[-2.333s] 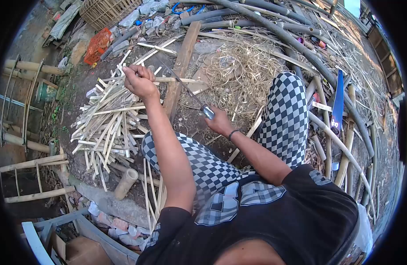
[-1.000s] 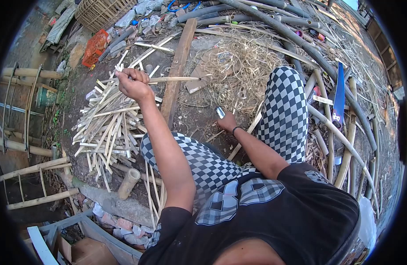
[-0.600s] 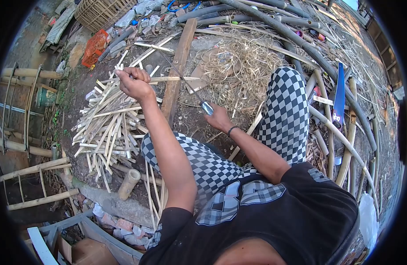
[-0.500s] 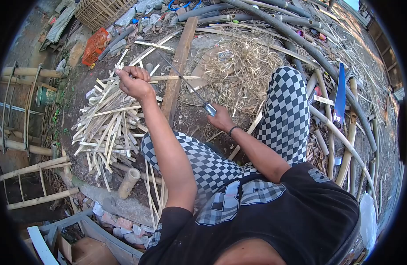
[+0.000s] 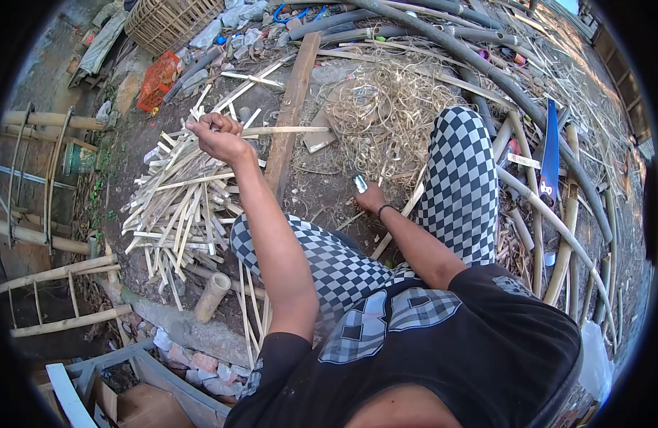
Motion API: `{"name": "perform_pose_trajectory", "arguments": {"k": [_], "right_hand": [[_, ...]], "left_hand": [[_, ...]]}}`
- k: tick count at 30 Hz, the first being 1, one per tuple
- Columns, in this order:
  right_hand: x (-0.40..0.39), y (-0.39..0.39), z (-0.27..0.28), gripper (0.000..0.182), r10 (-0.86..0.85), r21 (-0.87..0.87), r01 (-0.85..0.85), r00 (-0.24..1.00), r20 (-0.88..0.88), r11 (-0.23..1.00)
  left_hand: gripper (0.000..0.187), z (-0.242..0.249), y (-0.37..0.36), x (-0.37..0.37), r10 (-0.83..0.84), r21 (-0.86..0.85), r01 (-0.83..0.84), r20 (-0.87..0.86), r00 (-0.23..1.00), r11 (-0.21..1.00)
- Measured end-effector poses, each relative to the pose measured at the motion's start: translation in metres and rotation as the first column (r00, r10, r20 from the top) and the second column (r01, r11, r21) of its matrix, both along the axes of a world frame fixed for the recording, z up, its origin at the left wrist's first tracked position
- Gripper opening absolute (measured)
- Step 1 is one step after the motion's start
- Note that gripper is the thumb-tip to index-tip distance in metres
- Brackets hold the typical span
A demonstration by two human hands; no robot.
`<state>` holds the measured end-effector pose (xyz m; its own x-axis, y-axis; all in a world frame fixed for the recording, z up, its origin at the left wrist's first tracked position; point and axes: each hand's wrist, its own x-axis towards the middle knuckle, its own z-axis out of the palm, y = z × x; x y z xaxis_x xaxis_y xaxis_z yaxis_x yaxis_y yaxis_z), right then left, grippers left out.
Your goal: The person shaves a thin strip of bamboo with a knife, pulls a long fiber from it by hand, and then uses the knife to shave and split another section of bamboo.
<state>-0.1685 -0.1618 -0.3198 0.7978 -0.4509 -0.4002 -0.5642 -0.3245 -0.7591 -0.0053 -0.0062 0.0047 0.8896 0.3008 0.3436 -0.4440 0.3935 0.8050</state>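
Observation:
My left hand [image 5: 220, 137] is closed round one end of a pale bamboo strip [image 5: 290, 130], which lies across a long wooden plank [image 5: 293, 103] and points right. The shiny handle [image 5: 360, 184] of a knife is in my closed right hand [image 5: 370, 198], right of the plank and below the strip. The knife's blade cannot be made out now. Beneath and beside my left hand spreads a heap of split bamboo sticks [image 5: 179, 203]. Curly bamboo shavings [image 5: 390, 107] cover the ground beyond my right hand.
A blue saw [image 5: 550, 153] leans among bamboo poles [image 5: 557, 228] at the right. An orange crate [image 5: 158, 80] and a wicker basket [image 5: 173, 25] stand at the upper left. A short bamboo piece [image 5: 213, 296] is near my left knee. Bamboo ladders are at the far left.
My right hand has moved a little to the right and towards me with the knife, whose blade no longer crosses the strip. My left hand has shifted slightly right, still holding the strip.

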Motion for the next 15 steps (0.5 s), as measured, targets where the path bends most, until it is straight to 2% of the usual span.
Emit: {"name": "perform_pose_trajectory", "arguments": {"k": [3,7,9,10,12,15], "right_hand": [[0.002,0.001,0.001,0.039,0.020,0.029,-0.019,0.999,-0.025,0.999],[-0.002,0.000,0.006,0.043,0.013,0.060,-0.009,0.998,-0.055,0.998],[-0.003,0.002,0.007,0.043,-0.004,0.064,0.006,0.999,-0.041,0.998],[-0.004,0.003,0.008,0.044,-0.003,0.026,0.004,1.000,-0.028,1.000],[-0.003,0.002,0.004,0.045,-0.004,-0.011,0.003,1.000,-0.016,1.000],[-0.001,0.002,-0.001,0.048,0.010,0.084,-0.001,0.995,-0.097,0.996]], "left_hand": [[0.051,-0.008,0.004,0.004,-0.118,-0.107,0.126,0.073,0.990,0.986],[0.043,-0.009,0.000,0.012,-0.085,-0.112,0.098,0.113,0.990,0.989],[0.041,-0.008,-0.003,0.008,-0.279,-0.140,0.295,0.126,0.952,0.945],[0.041,-0.006,-0.001,0.005,-0.279,-0.139,0.296,0.128,0.952,0.945],[0.044,-0.006,0.004,0.000,-0.476,0.011,0.477,0.092,0.875,0.879],[0.048,-0.008,0.003,0.002,-0.487,0.048,0.485,0.077,0.870,0.873]]}}
